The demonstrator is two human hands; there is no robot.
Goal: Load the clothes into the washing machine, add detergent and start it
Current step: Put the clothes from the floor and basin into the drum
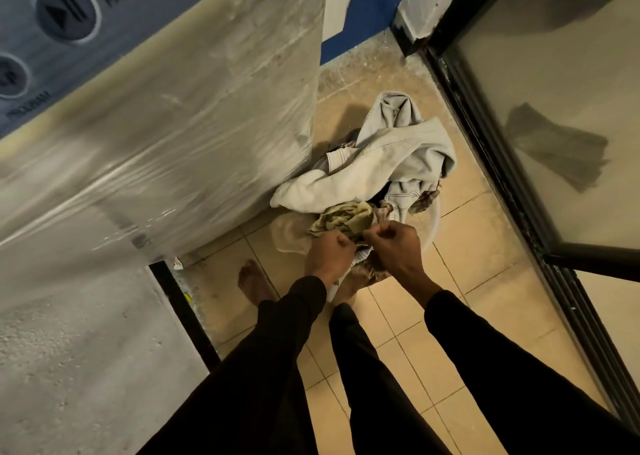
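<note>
Olive-green cloth is what both hands are going for, low in the middle of the frame. The left hand is curled tight into the near edge of the laundry pile, and the right hand is fisted just beside it, fingers bunched into the same heap of fabric. The clothes sit in a pale basin on the tiled floor, with a big whitish garment draped over the top and spilling toward the washing machine. That machine fills the upper left, its side wrapped in plastic film, and the start/pause button shows at the top corner. So this looks like the very first step: gathering a load, nothing in the drum as far as one can see, and the drum opening itself is out of view. Next move, by my reckoning, is a firm lift with both hands, keeping the loose ends from trailing on the floor, then a swing up and left to the machine's top.
</note>
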